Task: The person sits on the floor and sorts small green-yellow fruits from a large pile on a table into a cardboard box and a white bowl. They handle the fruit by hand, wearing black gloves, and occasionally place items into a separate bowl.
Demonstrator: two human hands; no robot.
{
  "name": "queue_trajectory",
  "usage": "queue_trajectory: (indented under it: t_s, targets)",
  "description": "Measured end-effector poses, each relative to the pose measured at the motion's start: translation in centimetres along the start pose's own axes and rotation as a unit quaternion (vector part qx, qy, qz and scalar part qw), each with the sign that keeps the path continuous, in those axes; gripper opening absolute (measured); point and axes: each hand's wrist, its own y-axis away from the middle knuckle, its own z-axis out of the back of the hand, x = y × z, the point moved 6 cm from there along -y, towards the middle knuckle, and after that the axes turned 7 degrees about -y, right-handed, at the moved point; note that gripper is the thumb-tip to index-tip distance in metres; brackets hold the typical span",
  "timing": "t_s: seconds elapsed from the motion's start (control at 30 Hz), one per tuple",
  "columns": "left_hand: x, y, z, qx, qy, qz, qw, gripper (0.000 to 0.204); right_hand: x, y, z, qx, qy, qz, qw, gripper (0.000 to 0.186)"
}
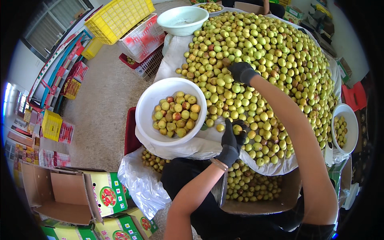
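A round fruit (237, 129) is held in the dark-gloved left hand (232, 140), with the fingers closed about it over the near edge of the fruit heap (276, 56). No long axis can be made out on it, as it is nearly round; what counts is its direction from the white bowl (142, 108), which is set to the left of that hand and slightly farther from the body. Between the held fruit and the bowl, a loose yellow-green fruit (220, 127) is seen on the white cloth (172, 60), just left of the gloved fingers. The bowl is partly filled with yellow-green and reddish fruit, and its rim is nearer to the left hand than to the right. The right hand (242, 73), also gloved, is stretched out over the far left part of the heap, well apart from the left one, with its fingers pointed to the left. A brownish fruit (226, 61) is found right at those fingertips, on their far left side; whether it is gripped or only touched cannot be told, since the fingers are bent and partly hidden by the back of the glove. Below the cloth's near edge, more fruit is contained in a cardboard box (256, 207), close in front of the body and to the right of the left wrist.
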Motion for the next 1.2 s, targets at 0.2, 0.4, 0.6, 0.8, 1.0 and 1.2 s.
queue_trajectory:
  t_s: [0.2,0.4,0.6,0.8,1.0,1.2]
  targets:
    - [1.4,-1.0,1.9,-0.025,-0.193,-0.095,0.976,0.017,16.3,6.4,1.9,0.044,-0.397,0.175,0.9,0.027]
    - [0.4,-4.3,3.9,-0.033,-0.243,-0.201,0.948,0.017,16.0,8.3,0.2,-0.114,-0.455,0.177,0.865,0.035]
    - [-1.9,-3.6,3.4,0.054,-0.026,-0.071,0.996,0.055,1.9,20.2,-4.9,-0.051,-0.058,0.022,0.997,0.046]
    - [-1.7,-0.9,0.3,0.098,-0.061,-0.031,0.993,0.07,1.3,28.3,-4.1,-0.016,-0.062,0.023,0.998,0.043]
    - [0.4,0.4,-1.8,0.115,-0.153,0.045,0.981,0.048,-2.4,38.0,0.5,-0.257,-0.312,-0.12,0.907,0.029]
    - [1.5,-0.8,-0.6,0.167,-0.26,0.018,0.951,0.022,-4.0,51.3,-4.0,-0.251,-0.41,-0.269,0.834,0.024]
